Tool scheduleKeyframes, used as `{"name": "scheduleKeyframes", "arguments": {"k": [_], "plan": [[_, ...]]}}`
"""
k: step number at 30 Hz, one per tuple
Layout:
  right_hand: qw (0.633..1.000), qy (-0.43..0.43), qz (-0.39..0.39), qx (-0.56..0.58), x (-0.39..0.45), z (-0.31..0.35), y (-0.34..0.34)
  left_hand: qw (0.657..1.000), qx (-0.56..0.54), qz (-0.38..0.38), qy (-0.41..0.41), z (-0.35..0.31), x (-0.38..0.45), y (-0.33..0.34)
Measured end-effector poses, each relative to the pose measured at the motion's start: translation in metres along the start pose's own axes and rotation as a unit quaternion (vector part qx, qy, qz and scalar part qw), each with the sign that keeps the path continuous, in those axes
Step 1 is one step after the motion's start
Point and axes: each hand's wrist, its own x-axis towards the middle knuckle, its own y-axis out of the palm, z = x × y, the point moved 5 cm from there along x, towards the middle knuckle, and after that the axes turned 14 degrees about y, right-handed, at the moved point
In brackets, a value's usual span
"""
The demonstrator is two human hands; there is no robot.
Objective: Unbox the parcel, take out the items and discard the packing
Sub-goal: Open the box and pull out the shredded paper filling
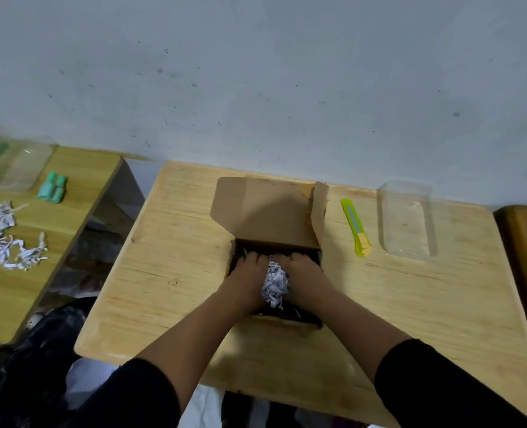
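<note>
At the table's (163, 273) centre, the open cardboard parcel (265, 211) holds both hands, left hand (246, 281) and right hand (302, 278) cupped, squeezing a shredded-paper wad (275, 284). Lifted loosely, strands could scatter toward the utility knife (356, 227) at 2 o'clock.

The brown cardboard box (268, 217) sits open on the bench (163, 273), lid flap tilted back toward the wall. White shredded paper (275, 284) is bunched up inside it.
</note>
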Motion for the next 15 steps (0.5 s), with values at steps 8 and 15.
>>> {"name": "scheduleKeyframes", "arguments": {"k": [8, 15], "plan": [[0.997, 0.047, -0.043, 0.035, -0.023, 0.005, -0.03, 0.997, 0.021, -0.013, 0.076, -0.014, -0.005, -0.031], [0.99, 0.091, -0.107, 0.017, -0.064, -0.005, -0.084, 0.981, 0.098, -0.062, 0.152, -0.058, -0.004, -0.08]]}}
